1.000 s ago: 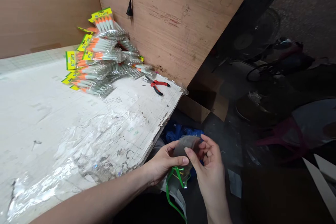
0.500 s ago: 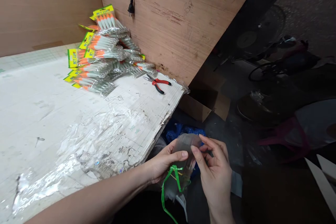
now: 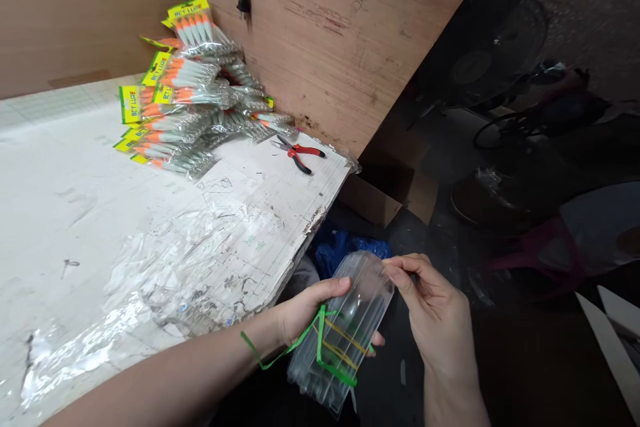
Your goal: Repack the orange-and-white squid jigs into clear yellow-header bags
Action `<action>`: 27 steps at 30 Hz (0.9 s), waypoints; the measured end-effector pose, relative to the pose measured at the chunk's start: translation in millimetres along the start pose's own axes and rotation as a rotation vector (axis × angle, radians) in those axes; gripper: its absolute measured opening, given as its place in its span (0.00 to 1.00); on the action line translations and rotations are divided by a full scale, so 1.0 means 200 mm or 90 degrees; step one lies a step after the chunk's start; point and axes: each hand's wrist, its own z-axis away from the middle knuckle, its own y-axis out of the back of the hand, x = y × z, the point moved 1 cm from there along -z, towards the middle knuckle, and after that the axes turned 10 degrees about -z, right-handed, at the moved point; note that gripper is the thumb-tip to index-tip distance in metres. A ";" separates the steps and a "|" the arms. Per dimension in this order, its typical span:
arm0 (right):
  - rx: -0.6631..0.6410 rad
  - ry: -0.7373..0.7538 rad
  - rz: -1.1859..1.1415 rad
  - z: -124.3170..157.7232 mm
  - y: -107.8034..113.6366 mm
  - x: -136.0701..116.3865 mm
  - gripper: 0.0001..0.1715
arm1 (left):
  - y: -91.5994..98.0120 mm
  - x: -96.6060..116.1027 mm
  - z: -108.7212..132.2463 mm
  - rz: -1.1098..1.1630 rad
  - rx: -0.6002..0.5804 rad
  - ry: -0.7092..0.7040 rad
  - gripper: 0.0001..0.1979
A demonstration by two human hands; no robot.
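A bundle of clear plastic sleeves point(image 3: 356, 303) is held off the table's front edge, tilted, with its rounded ends up. Yellow rubber bands point(image 3: 345, 340) go around its lower half, and a green plastic ribbon point(image 3: 323, 347) is tied there, one end hanging loose over my left wrist. My left hand point(image 3: 313, 310) wraps the bundle from the left, thumb on top, some fingertips showing at its right side. With thumb and fingers pinched, my right hand point(image 3: 430, 300) grips the upper right corner of the sleeves. Whether it has one or several sleeves, I cannot tell.
Packets of orange-and-white fishing lures point(image 3: 193, 93) are piled at the back of the white table point(image 3: 75, 213). Red-handled pliers point(image 3: 299, 152) lie near the table's right corner. Below are a cardboard box point(image 3: 383, 197) and a blue plastic bag point(image 3: 345, 247). A plug point(image 3: 243, 0) hangs by the board.
The bundle has turned so its clear face and rubber bands show. My right hand has moved right, now pinching the corner. The ribbon's loose end has swung left over my wrist.
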 end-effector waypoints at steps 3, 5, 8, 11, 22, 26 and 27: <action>-0.006 0.006 0.003 0.00 0.01 -0.02 0.11 | 0.00 -0.01 0.01 0.000 0.009 0.019 0.33; -0.027 0.031 0.038 0.01 0.01 -0.04 0.09 | 0.00 0.00 0.01 -0.002 0.018 0.026 0.34; -0.035 0.067 0.074 0.03 -0.01 -0.04 0.08 | -0.01 0.01 0.01 0.002 0.016 0.024 0.33; -0.006 0.056 0.016 0.04 -0.02 -0.03 0.08 | 0.00 0.02 0.02 0.009 0.017 0.022 0.34; -0.025 0.112 0.066 0.02 -0.03 -0.03 0.08 | 0.03 0.01 0.01 0.009 0.050 0.006 0.32; -0.009 0.110 0.123 0.02 -0.05 -0.03 0.15 | 0.03 0.02 0.01 0.014 0.074 -0.005 0.33; -0.013 0.114 0.148 0.01 -0.05 -0.03 0.18 | 0.03 0.02 0.01 0.012 0.074 -0.009 0.33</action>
